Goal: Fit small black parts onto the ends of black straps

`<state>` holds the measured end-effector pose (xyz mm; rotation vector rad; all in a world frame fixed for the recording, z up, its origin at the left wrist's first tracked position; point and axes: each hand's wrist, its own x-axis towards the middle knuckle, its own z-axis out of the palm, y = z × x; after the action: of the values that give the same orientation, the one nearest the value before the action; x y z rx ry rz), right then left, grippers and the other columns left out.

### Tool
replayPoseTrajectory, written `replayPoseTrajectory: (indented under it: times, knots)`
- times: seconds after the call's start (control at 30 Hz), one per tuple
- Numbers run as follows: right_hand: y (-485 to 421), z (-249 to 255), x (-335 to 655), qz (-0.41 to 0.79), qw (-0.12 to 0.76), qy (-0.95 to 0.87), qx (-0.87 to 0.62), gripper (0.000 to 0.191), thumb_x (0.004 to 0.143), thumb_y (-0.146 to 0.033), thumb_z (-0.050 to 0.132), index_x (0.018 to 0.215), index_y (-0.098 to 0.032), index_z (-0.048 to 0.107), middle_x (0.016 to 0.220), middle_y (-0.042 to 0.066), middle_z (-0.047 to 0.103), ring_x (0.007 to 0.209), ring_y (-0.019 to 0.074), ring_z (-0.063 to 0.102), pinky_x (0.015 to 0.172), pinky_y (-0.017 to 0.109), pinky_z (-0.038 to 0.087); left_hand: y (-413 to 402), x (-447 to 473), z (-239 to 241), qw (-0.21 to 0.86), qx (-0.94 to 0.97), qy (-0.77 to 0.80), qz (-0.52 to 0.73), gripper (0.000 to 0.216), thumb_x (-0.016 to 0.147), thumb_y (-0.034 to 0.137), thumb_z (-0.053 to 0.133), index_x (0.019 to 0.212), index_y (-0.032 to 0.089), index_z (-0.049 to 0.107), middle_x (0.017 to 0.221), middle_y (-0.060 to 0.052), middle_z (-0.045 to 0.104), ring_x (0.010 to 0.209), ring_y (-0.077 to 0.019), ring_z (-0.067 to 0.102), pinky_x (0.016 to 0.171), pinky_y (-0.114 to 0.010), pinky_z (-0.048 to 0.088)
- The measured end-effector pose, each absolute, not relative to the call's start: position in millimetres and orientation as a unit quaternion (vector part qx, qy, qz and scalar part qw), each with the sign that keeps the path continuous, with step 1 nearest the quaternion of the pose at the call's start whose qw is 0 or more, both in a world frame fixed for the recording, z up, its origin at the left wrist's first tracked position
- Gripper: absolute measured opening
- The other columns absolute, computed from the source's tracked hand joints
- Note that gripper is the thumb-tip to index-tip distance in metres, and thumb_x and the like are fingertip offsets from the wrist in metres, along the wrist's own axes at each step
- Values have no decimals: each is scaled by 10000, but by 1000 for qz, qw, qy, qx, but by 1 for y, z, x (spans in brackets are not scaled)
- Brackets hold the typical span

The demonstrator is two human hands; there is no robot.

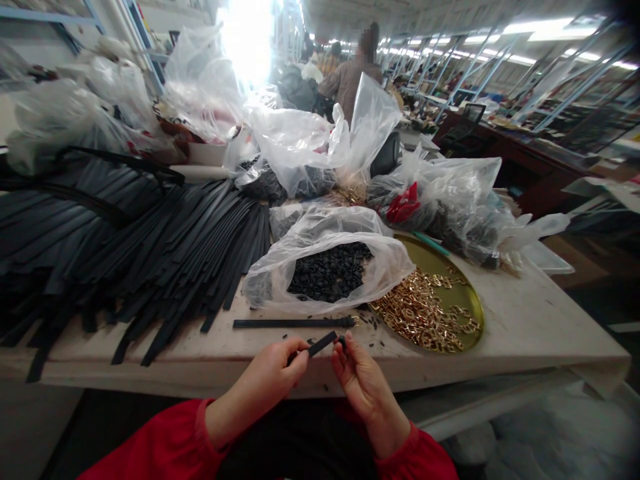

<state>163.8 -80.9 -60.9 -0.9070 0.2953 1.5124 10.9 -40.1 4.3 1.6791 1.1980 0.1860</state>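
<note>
Near the table's front edge, my left hand point(280, 365) is closed on a black strap point(323, 343), whose end points toward my right hand. My right hand point(359, 373) pinches a small black loop point(342, 341) between thumb and fingers, close to the strap's end. Just beyond them lies a finished-looking black strap point(290, 323) with a gold buckle point(356, 321) at its right end. Behind it an open clear plastic bag point(265, 283) holds many small black loops point(330, 273). A round gold tray point(475, 293) to the right carries a heap of gold buckles point(425, 310).
Many black straps point(175, 260) are piled across the left of the table point(540, 327). Clear plastic bags point(300, 137) crowd the back, one with a red piece point(404, 203). A teal tool point(431, 243) rests at the tray's rim. A person point(350, 80) stands farther off.
</note>
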Motion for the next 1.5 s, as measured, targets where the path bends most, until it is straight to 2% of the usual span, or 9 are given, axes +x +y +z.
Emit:
replayPoseTrajectory:
  times: [0.23, 0.33, 0.5, 0.6, 0.67, 0.9, 1.03, 1.3, 1.5]
  knots:
    - [-82, -69, 156, 662, 631, 45, -401, 246, 607, -301, 743, 725, -160, 580, 654, -46, 610, 528, 40, 539, 463, 133, 467, -40, 12, 2, 454, 744, 485, 68, 222, 784, 238, 392, 804, 166, 600, 620, 3, 547, 595, -142, 494, 552, -227, 306]
    - [-85, -67, 154, 661, 628, 10, -411, 268, 593, -303, 752, 713, -155, 564, 622, -58, 581, 510, 25, 513, 471, 119, 448, -41, 12, 2, 430, 758, 488, 56, 209, 788, 225, 390, 793, 170, 591, 675, -11, 569, 637, -150, 510, 584, -233, 305]
    - [-93, -56, 150, 666, 612, -40, -424, 267, 610, -291, 744, 754, -167, 556, 617, -67, 576, 508, 18, 517, 504, 112, 442, -43, 15, 7, 463, 758, 454, 70, 273, 837, 340, 373, 679, 172, 518, 583, 13, 509, 559, -126, 458, 520, -222, 273]
    - [-98, -51, 149, 682, 601, -31, -415, 332, 606, -293, 746, 879, -196, 584, 694, -50, 619, 548, 30, 556, 538, 126, 464, -46, 16, 7, 461, 753, 460, 95, 268, 828, 329, 391, 623, 173, 466, 547, 27, 471, 541, -116, 421, 503, -220, 256]
    - [-101, -50, 149, 680, 601, -44, -417, 333, 610, -294, 743, 895, -199, 599, 722, -38, 633, 566, 36, 567, 559, 137, 474, -48, 15, 6, 451, 752, 468, 108, 258, 822, 314, 399, 613, 172, 454, 549, 30, 464, 548, -114, 413, 507, -220, 253]
    - [-105, -60, 148, 635, 592, -156, -471, 270, 656, -347, 700, 877, -207, 630, 760, -31, 632, 596, 51, 558, 598, 169, 459, -55, 9, 0, 419, 772, 467, 102, 244, 828, 320, 389, 652, 173, 473, 595, 19, 464, 568, -115, 420, 534, -235, 243]
    - [-108, -65, 152, 577, 563, -276, -523, 270, 677, -366, 679, 858, -170, 642, 641, -17, 604, 594, 72, 542, 595, 181, 429, -53, 6, -2, 389, 793, 464, 64, 224, 814, 299, 392, 639, 178, 461, 582, 9, 469, 558, -122, 421, 523, -246, 221]
    - [-105, -84, 153, 670, 543, -185, -471, 270, 681, -356, 682, 873, -183, 606, 700, -39, 581, 570, 55, 532, 589, 188, 424, -52, 8, -5, 310, 830, 463, 11, 236, 848, 315, 364, 772, 185, 546, 704, -38, 594, 625, -154, 519, 549, -250, 265]
    - [-104, -88, 153, 615, 537, -287, -501, 279, 686, -371, 671, 855, -157, 609, 670, -20, 576, 602, 82, 533, 610, 217, 424, -50, 15, -14, 375, 815, 440, 29, 221, 839, 288, 388, 808, 196, 586, 754, -25, 627, 684, -157, 555, 590, -235, 325]
